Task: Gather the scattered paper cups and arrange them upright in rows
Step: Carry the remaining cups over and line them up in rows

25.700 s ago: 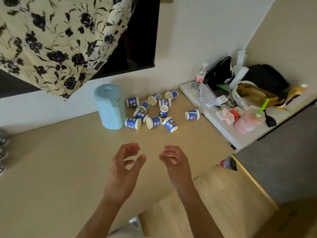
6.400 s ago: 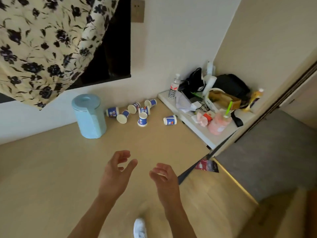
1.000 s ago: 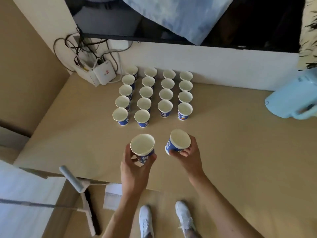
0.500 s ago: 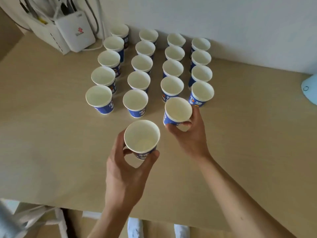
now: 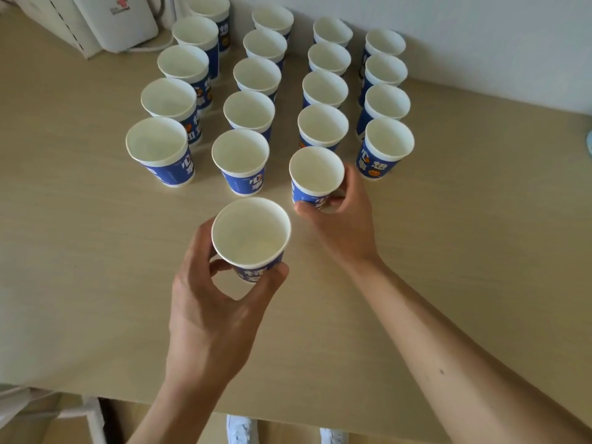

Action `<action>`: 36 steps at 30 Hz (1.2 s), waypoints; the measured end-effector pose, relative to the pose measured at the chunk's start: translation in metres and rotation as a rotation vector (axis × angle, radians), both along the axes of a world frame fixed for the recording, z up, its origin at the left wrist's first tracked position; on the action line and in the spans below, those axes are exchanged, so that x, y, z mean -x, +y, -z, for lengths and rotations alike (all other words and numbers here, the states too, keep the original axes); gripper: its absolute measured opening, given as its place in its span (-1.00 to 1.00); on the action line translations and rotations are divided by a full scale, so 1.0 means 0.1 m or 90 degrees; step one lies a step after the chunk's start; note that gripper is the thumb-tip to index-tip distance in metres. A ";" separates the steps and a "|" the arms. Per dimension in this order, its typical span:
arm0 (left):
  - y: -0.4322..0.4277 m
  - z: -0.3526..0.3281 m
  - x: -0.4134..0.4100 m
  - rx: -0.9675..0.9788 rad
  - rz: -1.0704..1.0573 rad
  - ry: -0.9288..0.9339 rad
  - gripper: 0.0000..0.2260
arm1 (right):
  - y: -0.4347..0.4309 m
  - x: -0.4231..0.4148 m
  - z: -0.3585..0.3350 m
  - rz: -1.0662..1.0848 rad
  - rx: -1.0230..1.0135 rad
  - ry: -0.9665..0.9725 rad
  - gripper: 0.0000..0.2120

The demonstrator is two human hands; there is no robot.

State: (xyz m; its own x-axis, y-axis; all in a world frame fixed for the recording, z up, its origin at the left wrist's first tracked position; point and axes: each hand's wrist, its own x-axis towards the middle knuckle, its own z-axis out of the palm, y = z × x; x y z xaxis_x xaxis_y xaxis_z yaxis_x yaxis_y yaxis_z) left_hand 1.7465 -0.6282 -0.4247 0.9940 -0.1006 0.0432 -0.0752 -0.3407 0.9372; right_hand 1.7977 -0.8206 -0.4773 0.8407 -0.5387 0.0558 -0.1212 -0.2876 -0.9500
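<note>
Between rows (image 5: 250, 110) and table edge (image 5: 320, 400), left hand (image 5: 211, 322) grips one cup (image 5: 251, 233), right hand (image 5: 346, 225) grips another cup (image 5: 315, 171).

Twenty paper cups (image 5: 240, 153) in all: eighteen stand free in four rows running near to far, five in each of the two left rows and four in each of the two right. The left hand (image 5: 211, 315) holds the nineteenth cup (image 5: 250, 230), the right hand (image 5: 346, 225) the twentieth cup (image 5: 316, 169). One white router (image 5: 118, 20) sits far left; two white shoes (image 5: 238, 429) show nearest.

The white router (image 5: 118, 20) and both shoes (image 5: 239, 431) are cut off by the edges.
</note>
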 end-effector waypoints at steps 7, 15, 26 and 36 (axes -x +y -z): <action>-0.02 0.02 -0.03 0.001 -0.006 -0.004 -0.49 | 0.02 -0.04 0.05 0.018 -0.011 -0.035 -0.44; -0.11 0.04 -0.01 -0.003 0.008 0.021 -0.50 | -0.01 0.00 0.05 0.006 -0.019 -0.050 -0.35; -0.50 -0.12 -0.09 -0.013 0.123 0.052 -0.51 | -0.45 0.92 -0.28 -0.214 0.060 -0.020 -0.19; -0.99 -0.23 -0.09 -0.053 0.227 0.058 -0.50 | -0.59 0.94 -0.34 -0.197 0.070 -0.046 -0.36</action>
State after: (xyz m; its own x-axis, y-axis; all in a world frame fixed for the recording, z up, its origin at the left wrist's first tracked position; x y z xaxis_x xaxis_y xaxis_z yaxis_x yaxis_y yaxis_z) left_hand 1.7552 -0.7271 -0.4022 0.8956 -0.4398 -0.0662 -0.1208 -0.3838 0.9155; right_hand 1.7034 -0.8795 -0.4430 0.9553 -0.2457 0.1644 0.0539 -0.4017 -0.9142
